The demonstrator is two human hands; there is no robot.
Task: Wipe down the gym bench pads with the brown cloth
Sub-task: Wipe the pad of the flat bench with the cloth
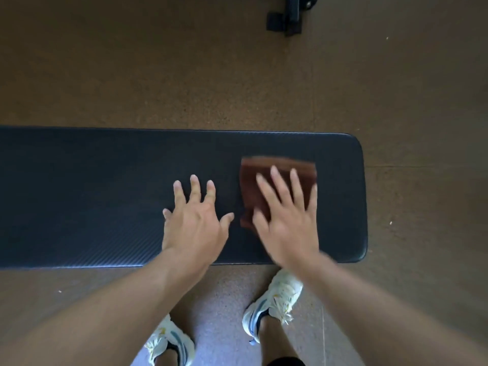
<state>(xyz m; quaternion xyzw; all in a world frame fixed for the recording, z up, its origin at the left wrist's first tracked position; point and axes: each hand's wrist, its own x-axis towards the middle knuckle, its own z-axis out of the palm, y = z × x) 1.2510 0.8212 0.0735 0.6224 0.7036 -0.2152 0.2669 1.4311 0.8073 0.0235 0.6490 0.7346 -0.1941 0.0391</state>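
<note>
A long black gym bench pad (92, 196) runs across the view, with its rounded end at the right. On that end lies the folded brown cloth (253, 175). My right hand (286, 217) presses flat on the cloth with straight, spread fingers; the hand and cloth are blurred. My left hand (195, 220) rests flat on the bare pad just left of the cloth, fingers spread.
Brown speckled floor (158, 75) surrounds the bench. A black metal equipment foot (286, 18) stands at the top, beyond the pad. My two feet in white sneakers (274, 299) stand on the floor by the pad's near edge.
</note>
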